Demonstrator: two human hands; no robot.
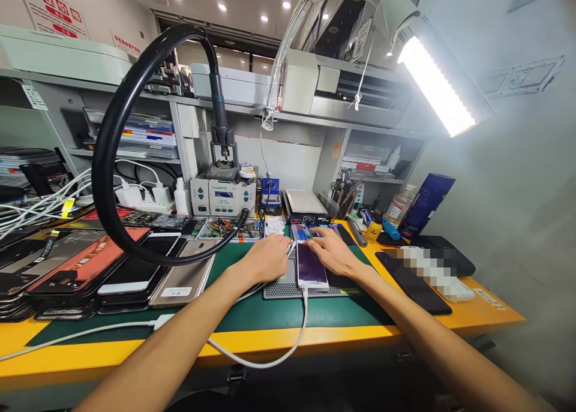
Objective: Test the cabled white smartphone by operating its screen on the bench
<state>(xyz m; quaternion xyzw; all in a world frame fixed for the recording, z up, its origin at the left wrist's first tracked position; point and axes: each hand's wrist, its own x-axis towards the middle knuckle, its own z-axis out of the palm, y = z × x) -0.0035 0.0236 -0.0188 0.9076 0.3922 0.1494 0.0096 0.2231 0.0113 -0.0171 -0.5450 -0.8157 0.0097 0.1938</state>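
A white-framed phone with a dark purplish screen lies on a grey perforated plate. A white charging cable is plugged into its near end and loops over the table's front edge. My left hand is closed just left of the phone, with a thin white cable showing at its fingertips; the rest is hidden by the hand. My right hand rests at the phone's upper right edge, fingers apart, thumb side over the screen. Beyond the fingertips lies a small blue item.
Stacked phones and screens fill the left side. A black hose arches above them from a hot-air station. Right of the green mat lie a black tablet-like slab and bottles. A bright lamp hangs overhead.
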